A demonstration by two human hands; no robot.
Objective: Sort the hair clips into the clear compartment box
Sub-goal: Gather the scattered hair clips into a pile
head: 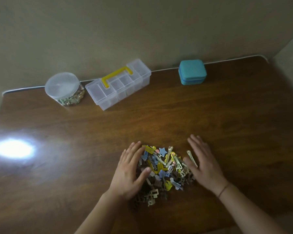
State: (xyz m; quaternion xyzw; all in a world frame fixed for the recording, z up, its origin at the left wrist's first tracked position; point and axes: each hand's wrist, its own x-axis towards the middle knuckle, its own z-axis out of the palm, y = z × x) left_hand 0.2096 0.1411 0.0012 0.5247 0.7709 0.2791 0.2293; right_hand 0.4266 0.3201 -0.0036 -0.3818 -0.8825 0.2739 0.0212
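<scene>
Two open hands, left hand [131, 169] and right hand [204, 163], flat on either side of a pile of hair clips [165, 168], gripping nothing. Beyond the pile, on a dark wooden table [235, 115] against a beige wall [142, 31]: clear compartment box [118, 85], closed, between a round jar [64, 89] and a teal case [192, 72]. Left of the pile, a bright glare [13, 148].

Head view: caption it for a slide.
Both open hands, left hand and right hand, flank a hair clip pile; the closed clear compartment box waits behind.

Lidded jar [63, 88]; teal case [192, 72]; table [227, 115]
</scene>
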